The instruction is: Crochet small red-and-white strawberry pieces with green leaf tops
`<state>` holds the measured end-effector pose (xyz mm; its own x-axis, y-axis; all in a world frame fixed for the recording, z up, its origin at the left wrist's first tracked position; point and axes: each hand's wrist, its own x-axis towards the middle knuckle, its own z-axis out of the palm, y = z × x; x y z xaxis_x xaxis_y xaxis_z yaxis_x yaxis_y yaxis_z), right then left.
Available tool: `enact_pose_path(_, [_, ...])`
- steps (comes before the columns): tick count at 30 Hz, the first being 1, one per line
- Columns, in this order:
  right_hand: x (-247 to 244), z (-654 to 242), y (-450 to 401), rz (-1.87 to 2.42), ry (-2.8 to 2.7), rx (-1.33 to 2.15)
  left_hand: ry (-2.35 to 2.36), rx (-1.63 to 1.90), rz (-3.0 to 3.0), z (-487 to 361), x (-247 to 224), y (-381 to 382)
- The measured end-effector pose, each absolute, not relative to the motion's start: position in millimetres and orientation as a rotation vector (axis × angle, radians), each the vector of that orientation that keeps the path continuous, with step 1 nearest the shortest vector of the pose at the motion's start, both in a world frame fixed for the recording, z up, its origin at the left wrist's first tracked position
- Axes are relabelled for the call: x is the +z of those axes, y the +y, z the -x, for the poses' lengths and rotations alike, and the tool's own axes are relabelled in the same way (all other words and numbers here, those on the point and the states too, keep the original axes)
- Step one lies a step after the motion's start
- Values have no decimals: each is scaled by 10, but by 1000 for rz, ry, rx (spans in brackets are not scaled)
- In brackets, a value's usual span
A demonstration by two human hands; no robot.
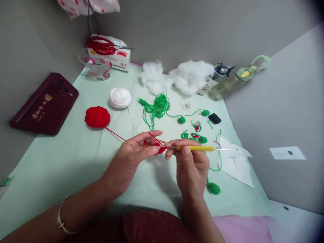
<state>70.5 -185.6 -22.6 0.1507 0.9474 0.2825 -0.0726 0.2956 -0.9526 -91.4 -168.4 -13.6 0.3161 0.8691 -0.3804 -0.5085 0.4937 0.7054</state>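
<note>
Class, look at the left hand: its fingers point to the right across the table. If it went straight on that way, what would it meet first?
The left hand would first meet the small red crochet piece already at its fingertips, then the right hand holding the yellow crochet hook; depth is hard to judge.

I see a desk (63,162) covered with a pale mint-green cloth, and I place everything else from it. Behind the desk rises a plain grey wall (177,30), evenly and softly lit, with no window in view. To the desk's left, another grey surface (22,44) closes in at an angle. To its right stands a lighter grey panel (291,111), and a small white label (287,153) is stuck on that panel. Above the desk's far-left corner hangs a piece of white fabric with pink spots (88,6), with a dark cord beneath it.
</note>
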Motion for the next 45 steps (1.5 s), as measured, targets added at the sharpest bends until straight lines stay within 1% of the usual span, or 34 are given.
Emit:
enact_pose_path(13, [-229, -681, -1953, 960, -1664, 376, 918, 1006, -625, 897, -170, -1680])
enact_pose_path(26, [-240, -715, -1984, 991, -1720, 385, 1095, 1152, -917, 876, -131, -1718])
enact_pose_path(36, [-268, -671, -1975, 1014, -1685, 350, 945, 1098, -688, 846, -191, -1713])
enact_pose_path(39, [-312, -681, -1991, 1086, -1795, 155, 889, 1078, -620, 845, -171, -1732])
enact_pose_path(41, [-341, -691, -2008, 1104, -1899, -23, 826, 1011, -528, 848, -154, -1730])
enact_pose_path(42, [-346, -696, -2016, 1104, -1924, -60, 789, 963, -475, 853, -148, -1723])
enact_pose_path(43, [-341, -700, -2021, 1096, -1911, -41, 754, 918, -427, 862, -145, -1711])
enact_pose_path(45, [-304, -704, -2019, 1088, -1787, 140, 710, 863, -366, 891, -147, -1680])
